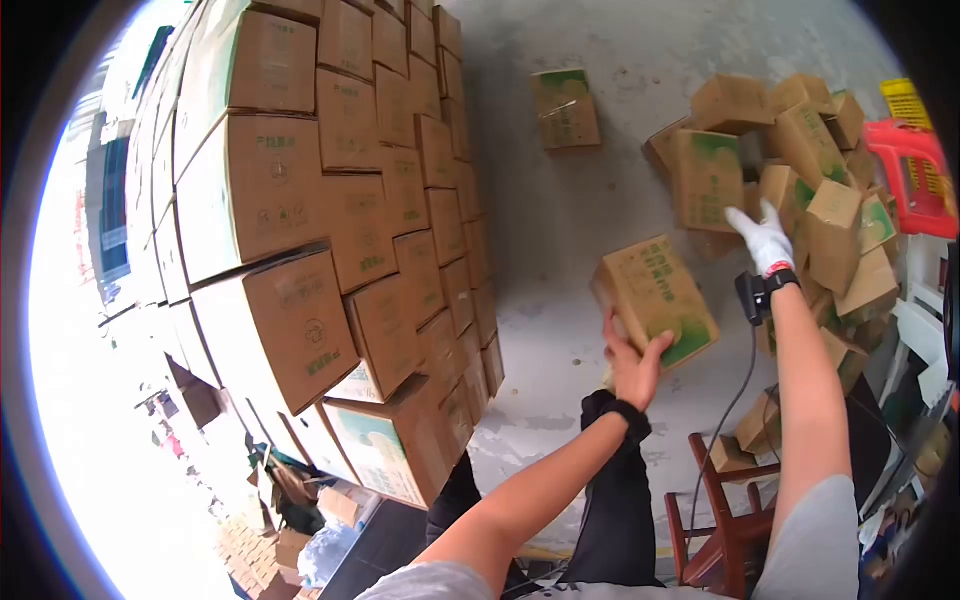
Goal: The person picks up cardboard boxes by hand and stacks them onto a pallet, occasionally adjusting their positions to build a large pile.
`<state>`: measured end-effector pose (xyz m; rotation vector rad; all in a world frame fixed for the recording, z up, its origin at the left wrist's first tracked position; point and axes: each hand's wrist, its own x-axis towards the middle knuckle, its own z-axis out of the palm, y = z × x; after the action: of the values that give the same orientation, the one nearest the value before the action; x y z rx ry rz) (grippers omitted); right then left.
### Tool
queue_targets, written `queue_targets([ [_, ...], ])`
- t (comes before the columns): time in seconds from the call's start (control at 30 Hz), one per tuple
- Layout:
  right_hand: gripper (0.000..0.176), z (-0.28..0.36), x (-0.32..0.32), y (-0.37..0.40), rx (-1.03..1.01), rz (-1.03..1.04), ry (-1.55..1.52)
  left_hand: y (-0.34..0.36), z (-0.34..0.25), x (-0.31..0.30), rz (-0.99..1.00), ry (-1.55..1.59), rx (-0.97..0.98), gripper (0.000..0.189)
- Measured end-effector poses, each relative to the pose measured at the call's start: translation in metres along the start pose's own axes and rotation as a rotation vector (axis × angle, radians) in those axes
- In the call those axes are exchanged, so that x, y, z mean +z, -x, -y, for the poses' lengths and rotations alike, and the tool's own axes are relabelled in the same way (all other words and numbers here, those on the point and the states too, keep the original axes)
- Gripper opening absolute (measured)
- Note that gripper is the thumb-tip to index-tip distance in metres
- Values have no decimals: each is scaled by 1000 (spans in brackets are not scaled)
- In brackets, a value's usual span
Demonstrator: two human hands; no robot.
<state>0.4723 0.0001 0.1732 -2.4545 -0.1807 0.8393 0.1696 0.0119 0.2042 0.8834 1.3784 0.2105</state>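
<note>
My left hand, bare with a black wristband, is closed on the lower end of a small brown cardboard box. This box has green print and a green end, and it is tilted above the floor. My right hand wears a white glove and has its fingers spread. Its fingertips are at the lower right corner of another cardboard box with a green top, at the near side of a heap. Whether they bear any of that box's weight is not clear.
A tall stack of large cartons rises on the left. One small box lies alone on the grey floor. Loosely heaped boxes fill the right, beside a red plastic object. A reddish-brown wooden chair stands near my legs.
</note>
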Motion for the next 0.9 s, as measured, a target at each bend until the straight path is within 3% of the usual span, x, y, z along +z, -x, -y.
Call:
queue_targets([
  [0.17, 122, 38, 25, 10, 69, 46, 369, 34, -6, -47, -1, 92, -108, 103],
  [0.23, 128, 59, 74, 17, 40, -113, 519, 37, 8, -64, -48, 27, -123, 103],
  [0.3, 127, 44, 117, 5, 108, -264, -3, 36, 24, -72, -59, 152, -31, 100],
  [0.33, 120, 23, 125, -9, -79, -302, -344, 32, 33, -77, -57, 136, -69, 100],
  [0.37, 108, 9, 129, -19, -212, -252, -597, 28, 26, -79, -70, 231, -127, 98],
  [0.43, 97, -11, 111, -39, -74, 18, -776, 13, 23, -79, -92, 331, -191, 96],
  [0.53, 73, -24, 88, -67, 111, 277, -977, -8, 28, -76, -95, 399, -83, 95],
  [0.57, 73, -32, 89, -72, 109, 285, -975, -11, 26, -73, -102, 402, -80, 95],
  [0.67, 74, -17, 101, -54, 57, 112, -986, -16, 11, -66, -100, 405, -21, 95],
  [0.7, 81, -57, 115, -86, -124, 184, -955, -14, 6, -66, -86, 393, -27, 95],
  [0.77, 85, -45, 127, -49, -71, -24, -993, -5, -4, -68, -76, 377, -24, 96],
  [0.9, 84, -27, 94, 27, 30, -110, -941, 52, -31, -87, 10, 341, -26, 99],
])
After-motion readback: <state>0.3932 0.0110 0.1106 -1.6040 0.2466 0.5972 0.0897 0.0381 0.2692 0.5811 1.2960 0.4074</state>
